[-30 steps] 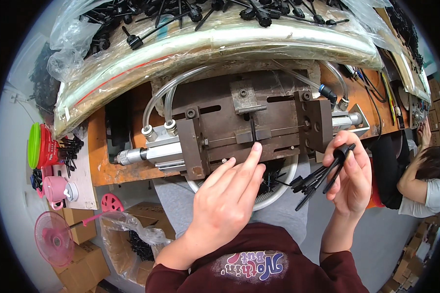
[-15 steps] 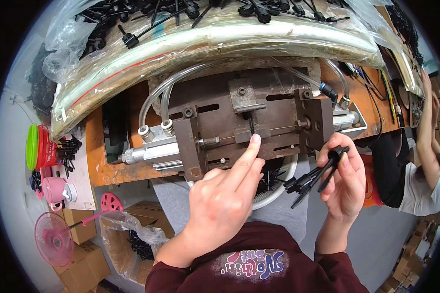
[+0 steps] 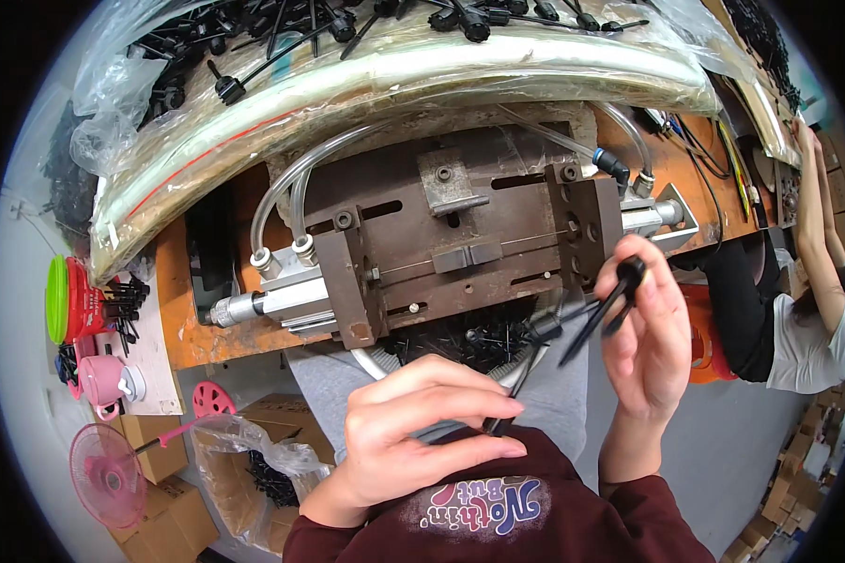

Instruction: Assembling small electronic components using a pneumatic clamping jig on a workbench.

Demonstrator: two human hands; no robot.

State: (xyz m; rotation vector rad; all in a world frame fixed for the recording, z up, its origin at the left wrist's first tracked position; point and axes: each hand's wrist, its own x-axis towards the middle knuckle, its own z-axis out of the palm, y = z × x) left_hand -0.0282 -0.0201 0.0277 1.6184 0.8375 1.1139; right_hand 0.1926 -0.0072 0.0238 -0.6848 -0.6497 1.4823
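Note:
My left hand (image 3: 427, 418) is low in front of my shirt, thumb and fingers pinched around the head of a thin black stemmed piece (image 3: 499, 426). The stem slants up toward the right hand. Raised at the right, my right hand (image 3: 650, 342) holds several black stemmed pieces (image 3: 631, 272), round head up, stems pointing down to the left; its fingers partly hide them. Beyond both hands lies a brown metal clamping fixture (image 3: 516, 202). At its middle a small two-part block (image 3: 467, 258) sits on a thin rod, with nothing black in it.
Under the fixture, a white-rimmed container (image 3: 376, 361) of black pieces rests on my lap. Clear hoses (image 3: 286, 188) run to the metal cylinders at both ends. More black pieces (image 3: 230, 86) lie on plastic-wrapped padding behind. A pink fan (image 3: 108, 474) stands at left; another person (image 3: 812, 319) is at right.
My left hand has pulled back from the fixture's centre to near my shirt, its pointing finger now bent into a pinch. The black stem at the central block is gone. My right hand keeps its bunch.

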